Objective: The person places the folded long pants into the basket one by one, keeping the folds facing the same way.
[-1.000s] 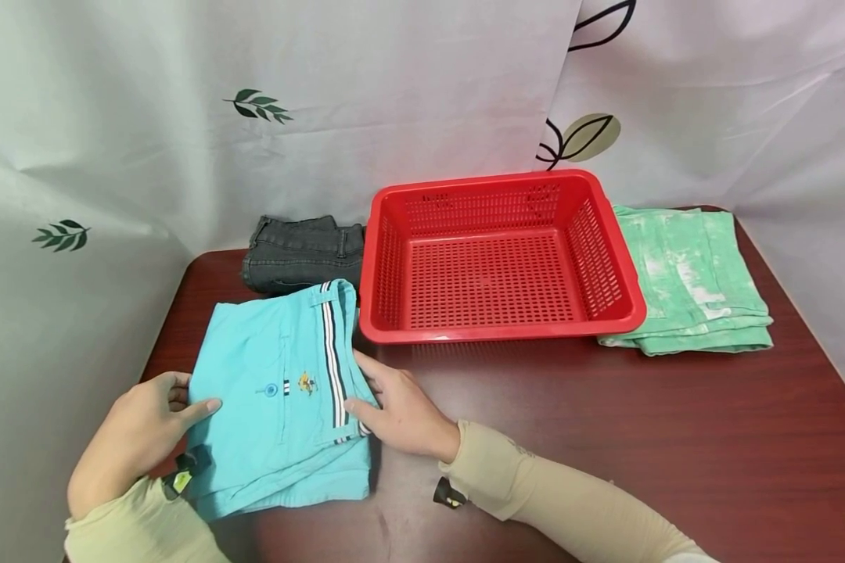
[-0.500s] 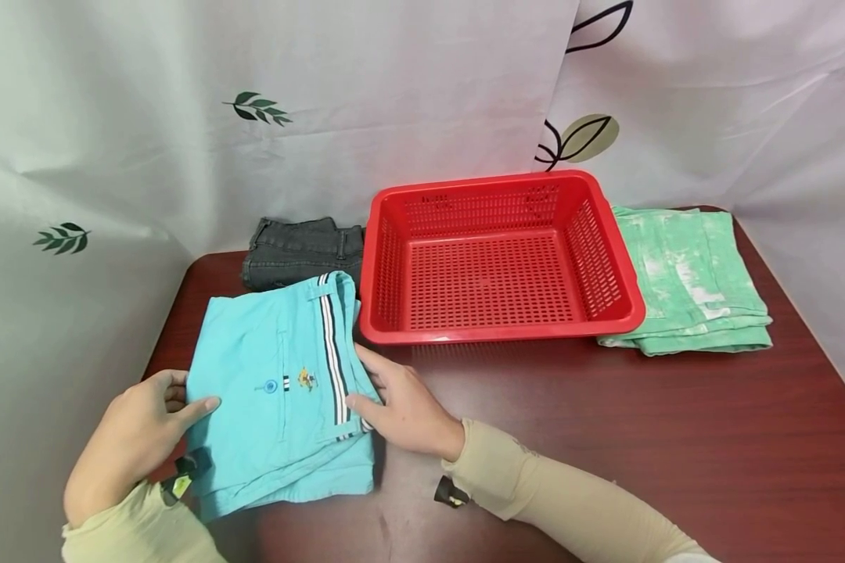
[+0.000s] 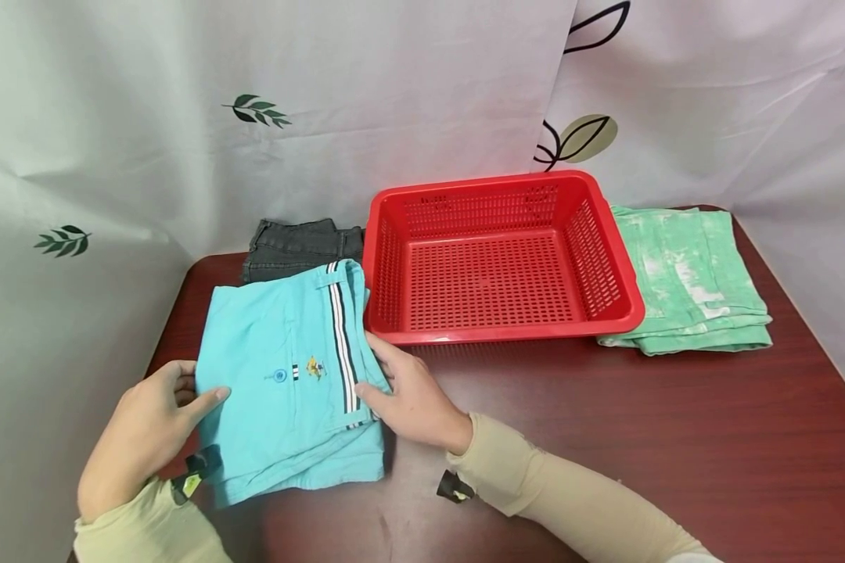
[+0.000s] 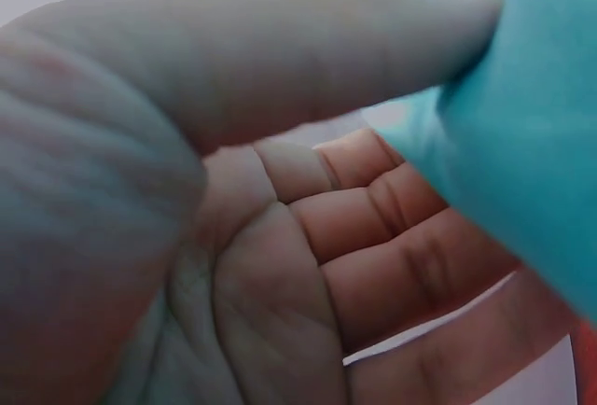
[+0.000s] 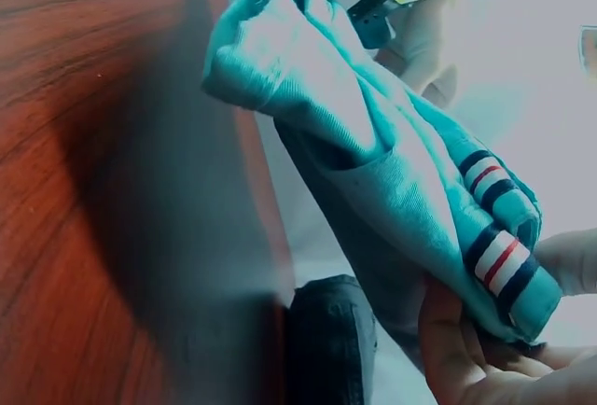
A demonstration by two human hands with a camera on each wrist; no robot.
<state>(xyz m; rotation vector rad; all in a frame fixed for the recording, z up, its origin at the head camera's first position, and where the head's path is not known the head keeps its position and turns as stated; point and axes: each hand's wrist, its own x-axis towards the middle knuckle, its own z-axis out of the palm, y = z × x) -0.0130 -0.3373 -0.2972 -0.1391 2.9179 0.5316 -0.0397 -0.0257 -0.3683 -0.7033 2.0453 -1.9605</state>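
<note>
Brown, shiny worktop holds a red plastic basket with holes; left of it, folded light-blue cloth pants are held up, pinched by the left grip and right grip. Looks like lifting; moving them needs tight pinching so folds don't slip.

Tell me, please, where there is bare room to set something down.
The widest bare patch is the tabletop between the red basket and green folded garment behind and the right sleeve in front; the basket is empty too. The left is crowded: the left hand and right hand hold the blue garment near the basket and dark garment.
</note>
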